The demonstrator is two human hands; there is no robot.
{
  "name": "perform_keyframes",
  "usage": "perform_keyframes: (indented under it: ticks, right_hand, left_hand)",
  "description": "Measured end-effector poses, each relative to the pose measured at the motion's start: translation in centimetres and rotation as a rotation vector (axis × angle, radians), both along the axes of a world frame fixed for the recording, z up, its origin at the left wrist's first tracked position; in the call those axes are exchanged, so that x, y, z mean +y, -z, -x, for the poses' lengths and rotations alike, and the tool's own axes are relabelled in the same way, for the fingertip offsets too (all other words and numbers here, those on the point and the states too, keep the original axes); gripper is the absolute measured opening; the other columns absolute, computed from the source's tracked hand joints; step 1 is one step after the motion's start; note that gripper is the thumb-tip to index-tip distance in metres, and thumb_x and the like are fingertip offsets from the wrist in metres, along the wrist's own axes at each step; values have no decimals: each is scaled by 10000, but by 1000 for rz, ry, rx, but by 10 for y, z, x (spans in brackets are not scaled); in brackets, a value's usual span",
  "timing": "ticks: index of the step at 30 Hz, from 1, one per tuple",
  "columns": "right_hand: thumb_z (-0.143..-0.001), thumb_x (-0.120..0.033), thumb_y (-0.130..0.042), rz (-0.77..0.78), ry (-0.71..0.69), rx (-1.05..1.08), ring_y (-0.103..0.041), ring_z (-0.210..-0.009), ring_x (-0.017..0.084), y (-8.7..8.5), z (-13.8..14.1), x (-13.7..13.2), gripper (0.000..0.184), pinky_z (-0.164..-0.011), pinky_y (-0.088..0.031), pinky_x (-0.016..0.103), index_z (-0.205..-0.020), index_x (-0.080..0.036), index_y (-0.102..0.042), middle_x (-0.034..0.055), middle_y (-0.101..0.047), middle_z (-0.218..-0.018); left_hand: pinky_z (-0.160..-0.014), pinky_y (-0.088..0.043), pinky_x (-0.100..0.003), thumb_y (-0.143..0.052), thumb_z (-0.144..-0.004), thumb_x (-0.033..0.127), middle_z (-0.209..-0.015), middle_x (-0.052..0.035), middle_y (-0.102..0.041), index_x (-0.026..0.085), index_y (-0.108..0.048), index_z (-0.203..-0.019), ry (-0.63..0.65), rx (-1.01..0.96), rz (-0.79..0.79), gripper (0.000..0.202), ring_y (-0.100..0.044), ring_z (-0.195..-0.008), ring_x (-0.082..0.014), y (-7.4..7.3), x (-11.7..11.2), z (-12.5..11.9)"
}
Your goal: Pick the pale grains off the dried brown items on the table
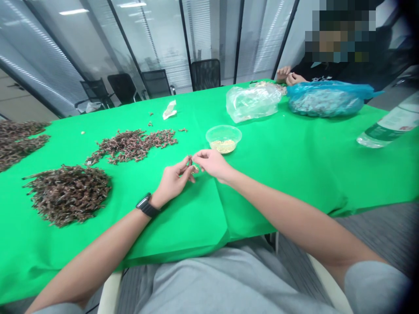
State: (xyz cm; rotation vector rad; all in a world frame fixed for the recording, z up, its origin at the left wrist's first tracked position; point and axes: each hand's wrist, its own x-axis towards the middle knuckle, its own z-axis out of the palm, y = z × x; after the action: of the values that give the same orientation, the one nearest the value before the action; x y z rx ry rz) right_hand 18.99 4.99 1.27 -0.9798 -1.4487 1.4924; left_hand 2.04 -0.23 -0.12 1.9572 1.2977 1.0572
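Both hands meet over the green-covered table, in front of a clear plastic bowl (224,138) with small pale-gold bits in its bottom. Pinched in my left hand (175,178) is a small dark-brown piece (190,160), upright between thumb and finger; several tiny gold bits (195,168) show by the fingers. My right hand (212,163) is closed in a pinch right beside the brown piece, and what its fingertips hold is too small to make out. Left of my hands lie a loose scatter of brown pieces (131,146) and a dense heap of brown pieces (70,194).
More brown pieces (19,139) lie at the far left. A crumpled white paper (169,110), a clear plastic bag (252,102), a filled blue bag (327,99) and a tilted bottle (389,122) stand farther back. Another person's hands (291,77) are at the table's far right corner.
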Motion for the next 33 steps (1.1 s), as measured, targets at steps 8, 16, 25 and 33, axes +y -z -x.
perform_keyframes:
  ticks: [8,16,25,33]
  right_hand:
    - [-786,-296,-751,83,-76,84,-512,-590,99,-1,-6,6,163,-560,-404,233,-781,-161,-660,-20,-604,-663]
    - [-870,-252,-659,-709,27,-275,-528,-690,131,2,-11,10,111,-654,-395,265,-802,-165,-669,4,-626,-734]
    - [-875,-253,-620,-536,9,-167,-584,-690,124,2,-9,7,139,-684,-447,258,-819,-149,-694,12,-691,-738]
    - [-774,-303,-766,204,-104,61,-480,-535,82,-6,-9,4,183,-500,-395,217,-735,-153,-670,-37,-549,-593]
  left_hand:
    - [-659,-574,-284,-581,-980,467,-881,-68,-778,105,-587,-1389,29,-127,56,547,-704,-608,-158,-3,0,-2]
    - [-598,-561,-263,-679,-913,480,-917,-102,-777,79,-666,-1256,94,-360,234,528,-684,-554,-129,-10,2,-6]
    - [-605,-563,-272,-674,-920,470,-918,-111,-780,56,-600,-1352,48,-371,214,603,-692,-560,-138,-7,3,-6]
    - [-666,-578,-283,-583,-978,451,-835,-59,-786,117,-602,-1387,-25,-23,-34,529,-724,-629,-180,-1,-2,-1]
